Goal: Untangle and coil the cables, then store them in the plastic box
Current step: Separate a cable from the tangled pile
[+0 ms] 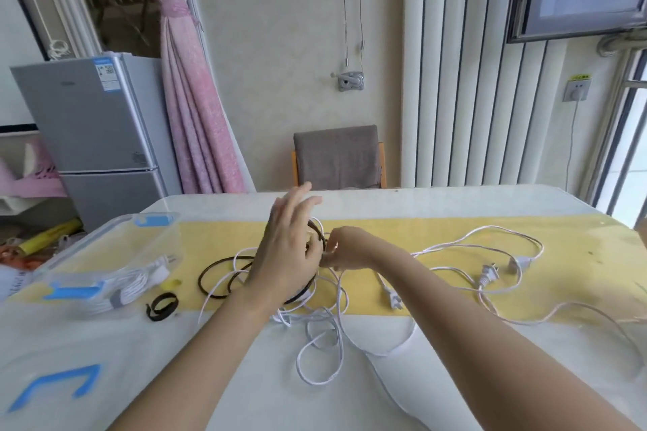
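A: Cable colours?
B: One dark brown cable (210, 276), the other white cables (315, 360).
A: Box?
B: Clear plastic box (115, 241), blue latches (154, 220). Table runner (437, 231) plain yellow. Strap (161, 305) black.
A: Background?
B: Curtain (196, 108) pink, fridge (94, 122) silver-grey.

Tangled white cables (322, 350) and a looped black cable (210, 276) sprawl mid-tabletop; left, the clear plastic box (105, 241) holds a coiled white cable (129, 287).

Plastic box (105, 248) lies left of tangled cables (322, 322).
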